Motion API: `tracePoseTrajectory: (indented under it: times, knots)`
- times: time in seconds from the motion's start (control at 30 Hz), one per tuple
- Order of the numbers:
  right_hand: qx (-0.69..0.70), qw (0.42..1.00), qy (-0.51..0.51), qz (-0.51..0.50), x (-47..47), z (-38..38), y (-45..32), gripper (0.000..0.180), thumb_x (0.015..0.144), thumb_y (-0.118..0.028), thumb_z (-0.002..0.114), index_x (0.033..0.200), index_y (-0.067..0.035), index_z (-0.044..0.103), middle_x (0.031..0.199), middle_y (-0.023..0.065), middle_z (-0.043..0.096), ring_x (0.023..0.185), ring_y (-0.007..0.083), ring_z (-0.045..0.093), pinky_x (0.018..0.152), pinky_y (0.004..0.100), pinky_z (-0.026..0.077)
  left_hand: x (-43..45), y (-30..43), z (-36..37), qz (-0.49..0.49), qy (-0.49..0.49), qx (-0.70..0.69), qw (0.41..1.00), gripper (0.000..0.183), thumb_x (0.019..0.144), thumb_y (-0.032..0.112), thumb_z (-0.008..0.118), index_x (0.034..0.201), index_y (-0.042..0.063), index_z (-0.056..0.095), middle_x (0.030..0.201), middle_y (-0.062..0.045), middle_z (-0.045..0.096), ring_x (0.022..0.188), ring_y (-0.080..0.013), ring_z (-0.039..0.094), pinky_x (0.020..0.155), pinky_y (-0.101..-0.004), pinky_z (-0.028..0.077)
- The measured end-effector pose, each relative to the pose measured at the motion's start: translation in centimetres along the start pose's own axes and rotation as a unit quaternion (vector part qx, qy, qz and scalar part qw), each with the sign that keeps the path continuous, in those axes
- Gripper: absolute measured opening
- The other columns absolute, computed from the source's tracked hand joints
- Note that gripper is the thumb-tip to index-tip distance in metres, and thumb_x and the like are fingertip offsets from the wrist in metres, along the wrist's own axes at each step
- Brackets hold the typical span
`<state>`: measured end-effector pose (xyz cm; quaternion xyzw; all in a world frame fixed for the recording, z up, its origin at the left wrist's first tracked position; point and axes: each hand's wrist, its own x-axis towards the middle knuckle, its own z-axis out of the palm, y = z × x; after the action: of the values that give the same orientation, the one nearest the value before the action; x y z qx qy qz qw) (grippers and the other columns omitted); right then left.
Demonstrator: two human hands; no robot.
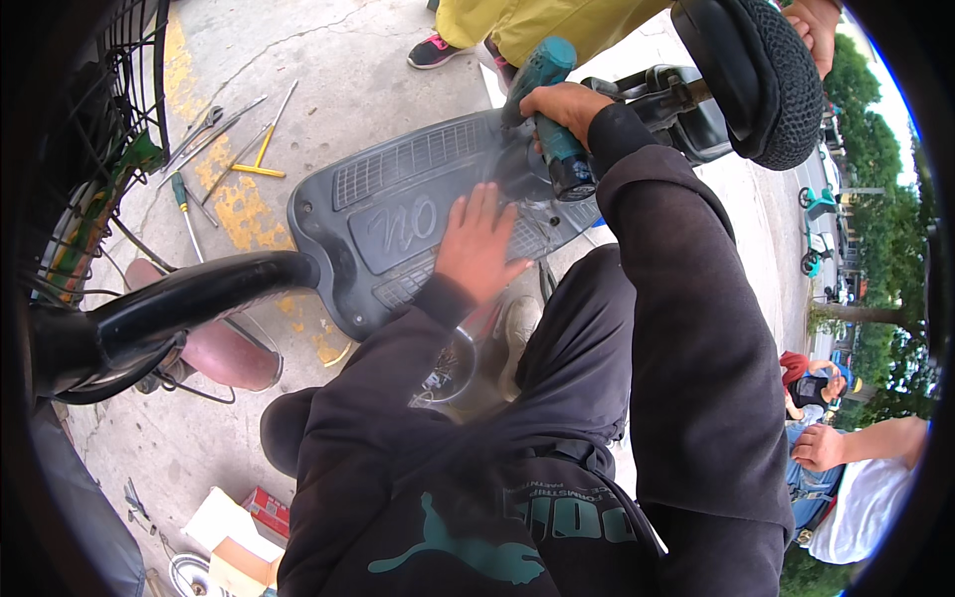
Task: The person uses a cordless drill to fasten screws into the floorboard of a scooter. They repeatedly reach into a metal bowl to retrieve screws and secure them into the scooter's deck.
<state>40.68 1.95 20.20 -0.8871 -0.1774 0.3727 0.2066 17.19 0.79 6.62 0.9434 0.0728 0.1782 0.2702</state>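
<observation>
My left hand [480,242] lies spread, palm down, on the right part of the grey plastic footboard [395,224] of a scooter, holding nothing. My right hand [571,112] grips a teal and black cordless drill [556,142] above the footboard's far right end. The drill's tip is hard to make out. The scooter's black curved tube [209,291] runs to the left from the footboard, and its padded seat [746,74] stands at the upper right. Below my left hand, a clear round container [451,366] holds small metal parts.
Screwdrivers [180,198], a wrench [213,118] and a yellow-handled tool [257,170] lie on the concrete at the left. A wire basket [130,67] is at the upper left. An opened cardboard box [242,563] lies at the lower left. Other people stand nearby; one hand touches the seat.
</observation>
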Motion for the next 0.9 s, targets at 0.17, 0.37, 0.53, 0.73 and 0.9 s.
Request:
tracePoseTrajectory:
  times: [0.17, 0.37, 0.53, 0.73, 0.9]
  knots:
    - [-0.016, 1.000, -0.004, -0.010, -0.8, 0.0, -0.3, 0.035, 0.085, -0.021, 0.066, 0.106, 0.007, 0.061, 0.079, 0.0146, 0.066, 0.063, 0.0261, 0.067, 0.059, 0.0376, 0.057, 0.0, 0.2, -0.2, -0.001, -0.007, 0.005, 1.000, 0.079, 0.083, 0.053, 0.071, 0.139, 0.000, 0.051, 0.151, -0.029, 0.038, 0.145, -0.0399, 0.031, 0.119, -0.0528, 0.024]
    - [-0.051, 0.998, -0.005, -0.032, -0.2, -0.4, -0.1, 0.037, 0.084, -0.022, 0.069, 0.106, 0.007, 0.061, 0.081, 0.0151, 0.065, 0.063, 0.0260, 0.067, 0.056, 0.0385, 0.056, 0.3, 0.2, -0.1, 0.001, 0.005, 0.010, 1.000, 0.079, 0.083, 0.053, 0.070, 0.139, 0.000, 0.052, 0.151, -0.028, 0.038, 0.145, -0.0395, 0.030, 0.118, -0.0531, 0.024]
    - [-0.022, 0.998, 0.011, -0.065, -0.9, -0.2, 0.5, 0.040, 0.081, -0.026, 0.071, 0.104, 0.005, 0.065, 0.092, 0.0184, 0.067, 0.076, 0.0295, 0.068, 0.067, 0.0386, 0.055, 0.1, 1.0, 0.0, -0.007, -0.010, 0.022, 1.000, 0.078, 0.084, 0.052, 0.069, 0.139, 0.000, 0.052, 0.152, -0.029, 0.037, 0.146, -0.0398, 0.029, 0.119, -0.0546, 0.023]
    - [-0.182, 0.957, 0.039, -0.220, -3.0, 0.4, 1.6, 0.036, 0.086, -0.035, 0.063, 0.102, -0.004, 0.074, 0.108, 0.0217, 0.071, 0.102, 0.0389, 0.066, 0.090, 0.0430, 0.051, 0.4, 1.0, 0.2, -0.005, -0.021, 0.039, 0.999, 0.078, 0.084, 0.052, 0.068, 0.139, 0.000, 0.052, 0.153, -0.029, 0.035, 0.147, -0.0404, 0.029, 0.119, -0.0571, 0.021]
    - [-0.263, 0.909, 0.111, -0.303, -4.3, 1.4, 2.3, 0.038, 0.088, -0.036, 0.056, 0.108, -0.009, 0.074, 0.111, 0.0204, 0.070, 0.104, 0.0394, 0.066, 0.091, 0.0466, 0.052, 0.6, 1.3, 0.5, -0.020, -0.039, 0.082, 0.996, 0.077, 0.084, 0.053, 0.068, 0.140, 0.004, 0.051, 0.154, -0.028, 0.034, 0.147, -0.0403, 0.028, 0.120, -0.0561, 0.020]
